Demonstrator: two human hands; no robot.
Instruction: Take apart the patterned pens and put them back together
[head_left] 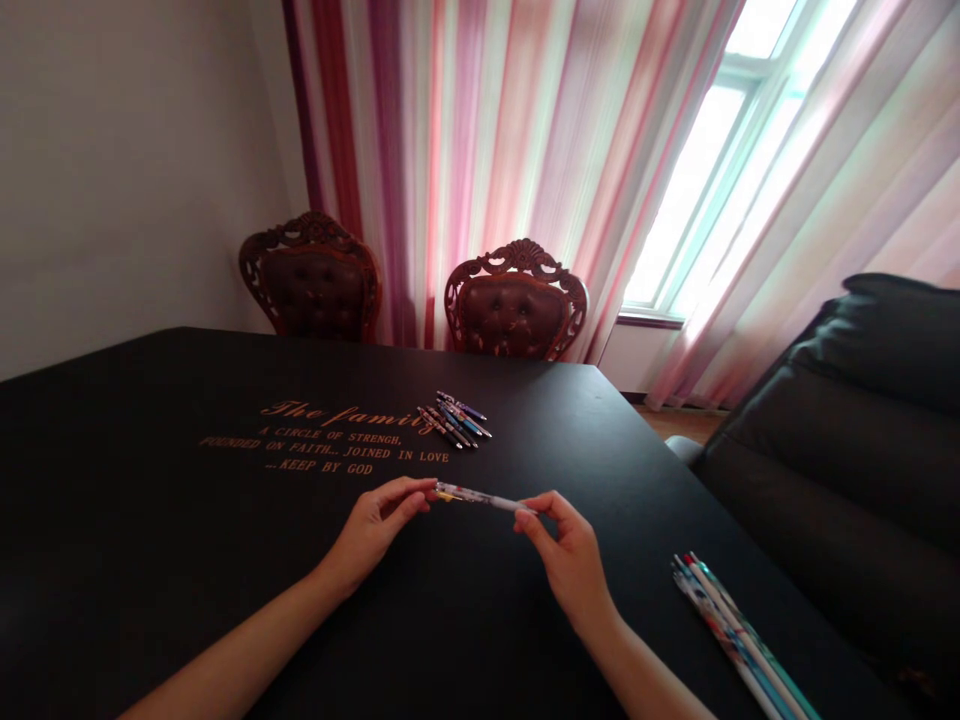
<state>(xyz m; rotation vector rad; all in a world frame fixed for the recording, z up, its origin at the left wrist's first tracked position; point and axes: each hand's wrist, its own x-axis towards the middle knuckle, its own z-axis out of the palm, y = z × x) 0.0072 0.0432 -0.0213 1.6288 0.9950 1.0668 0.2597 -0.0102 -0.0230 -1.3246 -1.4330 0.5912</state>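
Observation:
A patterned white pen (476, 496) is held level above the black table by both hands. At its left end, which has a yellowish clip, my left hand (384, 520) pinches it between thumb and fingertips. My right hand (566, 555) grips the paler right end in the same way. Just beyond the hands lies a small heap of several pens (456, 420) with patterned barrels. To the right of my right hand is a bundle of several longer, wrapped-looking pens or sticks (739, 630), cut off by the lower edge of the view.
The black table (150, 480) has gold lettering (330, 437) on its left half. Two carved chairs with dark red backs (311, 290) stand at its far edge. A black leather seat (847, 450) is at the right, and striped curtains (487, 150) hang behind.

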